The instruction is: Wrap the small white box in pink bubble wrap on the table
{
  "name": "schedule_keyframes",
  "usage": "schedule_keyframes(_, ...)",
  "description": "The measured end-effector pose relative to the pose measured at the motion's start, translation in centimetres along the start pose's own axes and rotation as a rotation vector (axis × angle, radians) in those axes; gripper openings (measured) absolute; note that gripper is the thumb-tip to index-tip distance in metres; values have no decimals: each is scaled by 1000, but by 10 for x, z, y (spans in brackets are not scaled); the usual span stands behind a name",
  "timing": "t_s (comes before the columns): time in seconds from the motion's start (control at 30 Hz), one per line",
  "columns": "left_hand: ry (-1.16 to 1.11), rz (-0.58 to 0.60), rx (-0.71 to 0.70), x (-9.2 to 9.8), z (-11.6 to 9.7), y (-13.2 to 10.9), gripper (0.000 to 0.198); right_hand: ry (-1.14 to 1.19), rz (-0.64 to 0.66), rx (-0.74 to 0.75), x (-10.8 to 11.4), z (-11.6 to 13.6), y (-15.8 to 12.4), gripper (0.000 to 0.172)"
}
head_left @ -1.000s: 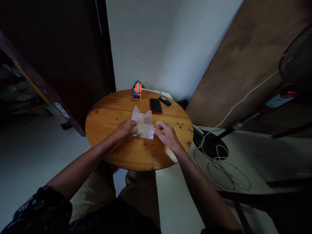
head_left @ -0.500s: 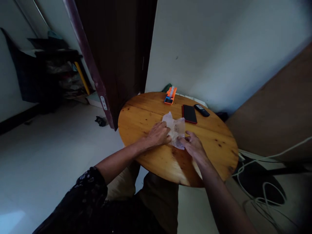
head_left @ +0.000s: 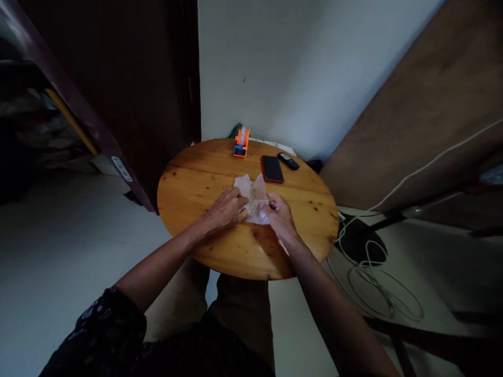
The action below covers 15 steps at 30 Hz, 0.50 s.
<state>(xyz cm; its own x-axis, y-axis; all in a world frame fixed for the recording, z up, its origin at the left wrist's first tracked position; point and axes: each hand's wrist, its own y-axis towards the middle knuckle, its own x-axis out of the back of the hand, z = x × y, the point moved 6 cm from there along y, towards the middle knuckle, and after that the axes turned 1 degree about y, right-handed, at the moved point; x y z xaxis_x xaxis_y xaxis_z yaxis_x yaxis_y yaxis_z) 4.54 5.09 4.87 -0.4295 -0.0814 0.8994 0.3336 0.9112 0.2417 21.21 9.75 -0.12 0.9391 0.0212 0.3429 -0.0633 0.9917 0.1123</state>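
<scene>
A crumpled piece of bubble wrap (head_left: 254, 208), clear and whitish, lies near the middle of the round wooden table (head_left: 196, 178), with its far edges standing up. My left hand (head_left: 228, 208) grips its left side, the fingers curled over the sheet. On the right edge, my right hand (head_left: 278, 213) pinches the wrap between thumb and fingers. Whether anything lies inside the folds, I cannot make out.
Behind the wrap stand an orange tape dispenser (head_left: 241, 142), a dark red-edged flat case (head_left: 272, 169) and a black handset (head_left: 288, 161). A wall and a dark door (head_left: 129, 68) border the table. Pale cables (head_left: 369, 272) lie coiled on the floor at right.
The view has swung right, so the table appears further left. My right hand has closed on the right side of the bubble wrap, and the far right flap is folded inward more.
</scene>
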Motion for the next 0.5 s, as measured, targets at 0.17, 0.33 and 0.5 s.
schedule_keyframes(0.17, -15, 23, -1, -1, 0, 1, 29, 146, -45, -5, -5, 8, -5, 54)
schedule_keyframes(0.33, -27, 16, -2, -4, 3, 2, 29, 133, -39, -14, -9, 15, -5, 55)
schedule_keyframes(0.5, -59, -26, 6, -9, 6, 1, 29, -41, -24, -125, 3, 14, -8, 62)
